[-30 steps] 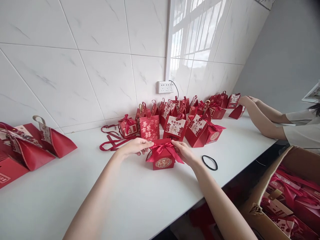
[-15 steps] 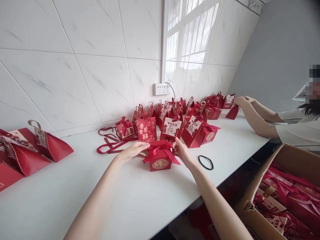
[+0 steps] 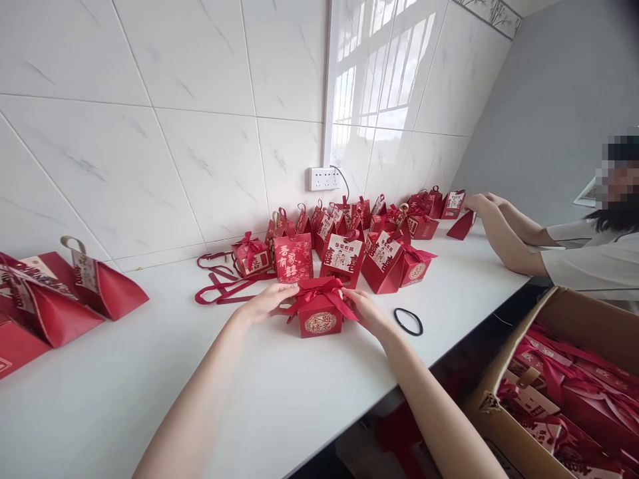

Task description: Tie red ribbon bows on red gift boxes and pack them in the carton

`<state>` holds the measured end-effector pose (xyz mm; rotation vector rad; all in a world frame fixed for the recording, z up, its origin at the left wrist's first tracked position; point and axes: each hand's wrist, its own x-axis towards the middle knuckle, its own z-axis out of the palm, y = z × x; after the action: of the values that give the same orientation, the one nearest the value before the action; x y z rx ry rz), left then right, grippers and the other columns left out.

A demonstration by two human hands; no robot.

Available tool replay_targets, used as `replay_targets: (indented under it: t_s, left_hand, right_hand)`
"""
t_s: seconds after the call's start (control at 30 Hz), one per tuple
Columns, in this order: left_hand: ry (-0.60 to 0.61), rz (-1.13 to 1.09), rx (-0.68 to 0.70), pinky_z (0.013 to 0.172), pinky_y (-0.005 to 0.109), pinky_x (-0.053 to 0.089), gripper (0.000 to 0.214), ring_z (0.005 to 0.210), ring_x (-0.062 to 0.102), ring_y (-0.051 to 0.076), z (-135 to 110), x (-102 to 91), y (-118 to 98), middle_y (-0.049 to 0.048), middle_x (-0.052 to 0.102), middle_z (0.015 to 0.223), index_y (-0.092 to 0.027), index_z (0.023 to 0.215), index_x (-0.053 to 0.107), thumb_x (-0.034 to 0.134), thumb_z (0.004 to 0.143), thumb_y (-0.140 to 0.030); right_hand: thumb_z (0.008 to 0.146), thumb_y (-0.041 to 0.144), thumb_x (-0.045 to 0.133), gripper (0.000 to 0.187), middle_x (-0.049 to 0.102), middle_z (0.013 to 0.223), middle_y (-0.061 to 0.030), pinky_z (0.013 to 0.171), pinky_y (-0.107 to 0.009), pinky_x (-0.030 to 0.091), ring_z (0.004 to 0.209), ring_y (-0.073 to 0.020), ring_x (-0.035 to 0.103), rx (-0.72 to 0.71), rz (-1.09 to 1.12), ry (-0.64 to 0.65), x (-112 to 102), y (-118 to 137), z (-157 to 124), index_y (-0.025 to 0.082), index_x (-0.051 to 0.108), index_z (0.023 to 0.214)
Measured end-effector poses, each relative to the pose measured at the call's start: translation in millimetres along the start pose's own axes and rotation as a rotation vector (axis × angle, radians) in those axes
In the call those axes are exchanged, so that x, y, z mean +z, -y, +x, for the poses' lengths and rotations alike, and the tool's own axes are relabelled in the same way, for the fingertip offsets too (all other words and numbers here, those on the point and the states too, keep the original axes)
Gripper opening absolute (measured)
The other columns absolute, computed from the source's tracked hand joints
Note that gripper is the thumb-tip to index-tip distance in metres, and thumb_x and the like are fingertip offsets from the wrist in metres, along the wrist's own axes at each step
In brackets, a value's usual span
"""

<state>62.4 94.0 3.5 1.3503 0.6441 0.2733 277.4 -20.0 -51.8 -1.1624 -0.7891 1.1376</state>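
A small red gift box point(image 3: 320, 324) with a gold round emblem stands upright on the white table, a red ribbon bow point(image 3: 322, 293) tied across its top. My left hand point(image 3: 269, 301) grips its upper left side, with the thumb along the top edge. On the opposite side, my right hand point(image 3: 363, 310) closes on the box near the ribbon's end; its fingertips are partly hidden behind the ribbon. Just behind stand a red card-like box point(image 3: 293, 261) and a box with a printed couple point(image 3: 342, 259). Loose red ribbons point(image 3: 219, 291) lie beyond my left hand.
A black hair tie point(image 3: 408, 321) lies right of my right hand. Several red bags point(image 3: 112, 289) stand at far left. A cardboard box point(image 3: 504, 359) full of red boxes sits beside the table. Another person's hands point(image 3: 482, 201) touch a red box at far right.
My right hand has lowered from the box's upper corner to its side. My left hand stays at the left side. The view has shifted slightly.
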Motion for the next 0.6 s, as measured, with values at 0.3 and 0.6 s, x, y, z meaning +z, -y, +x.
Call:
replay_targets:
  t_s: [0.3,0.6]
  left_hand:
    - [-0.048,-0.175,-0.093,0.072,0.031,0.050,0.020,0.071,0.063,0.019,-4.8,-16.3,20.3,0.0077,0.066,0.074,-0.012,0.070,0.063,0.073,0.068,-0.029]
    - [-0.303,-0.333,0.010,0.075,0.027,0.054,0.019,0.068,0.066,0.015,-0.4,-17.6,33.0,0.0080,0.066,0.071,-0.013,0.070,0.057,0.049,0.087,-0.015]
  right_hand:
    - [0.054,0.030,0.079,0.111,0.023,0.149,-0.0148,0.105,-0.053,0.030,0.137,-0.0300,0.025,-0.282,-0.536,0.354,-9.5,16.2,-7.0,0.030,0.013,0.144]
    - [0.063,0.021,0.073,0.095,0.029,0.146,-0.0119,0.099,-0.049,0.043,0.133,-0.0307,0.034,-0.786,-0.806,-0.026,0.0,58.0,-82.8,0.031,0.021,0.142]
